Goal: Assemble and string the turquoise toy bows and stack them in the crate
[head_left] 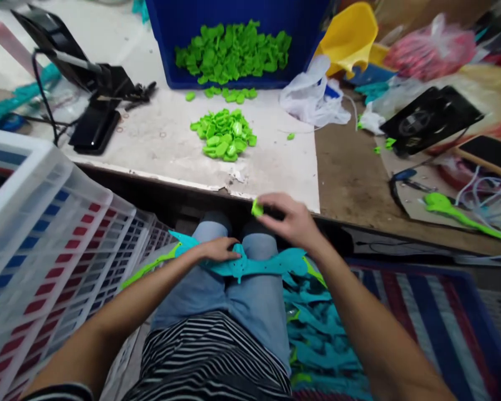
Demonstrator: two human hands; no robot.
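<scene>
Across my lap lies a long turquoise plastic part (267, 266) with pale green strips at its ends. My left hand (220, 250) rests on it near its middle, fingers curled over its upper edge. Just past the table's front edge, my right hand (290, 217) pinches a small bright green plastic piece (257, 208) between thumb and fingers, above the turquoise part and apart from it. A loose pile of the same green pieces (224, 135) lies on the white table top in front of me.
A blue bin (162, 61) with many green pieces stands at the back. White plastic baskets (79, 178) flank me on the left. More turquoise parts (317, 334) are heaped at my right. A phone holder (96, 120), a white plastic bag (313, 97) and a green-handled item (463, 211) lie on the table.
</scene>
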